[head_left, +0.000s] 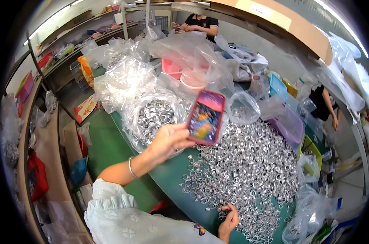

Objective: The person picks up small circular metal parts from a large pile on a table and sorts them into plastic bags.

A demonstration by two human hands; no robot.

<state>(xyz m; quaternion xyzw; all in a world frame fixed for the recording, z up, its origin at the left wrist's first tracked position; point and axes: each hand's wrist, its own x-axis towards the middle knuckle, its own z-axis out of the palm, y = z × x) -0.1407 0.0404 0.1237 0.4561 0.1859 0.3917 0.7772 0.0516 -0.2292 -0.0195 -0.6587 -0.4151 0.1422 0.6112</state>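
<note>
My left hand (168, 140) holds up a phone in a pink case (206, 118), its lit screen facing me, above the green table (168, 179). A bangle sits on that wrist. My right hand (228, 221) rests low at the near edge of a big heap of small silver metal rings (249, 162), its fingers curled among the rings; I cannot tell whether it pinches one. A clear plastic bag full of the same rings (152, 118) lies just behind the left hand.
Crumpled clear bags (127, 73) pile up across the table's far side, with a pink tray (172, 67), a purple bin (292, 128) and a blue bin (278, 85). One person sits at the far end (200, 22); another stands at right (326, 105). Shelves run along the left.
</note>
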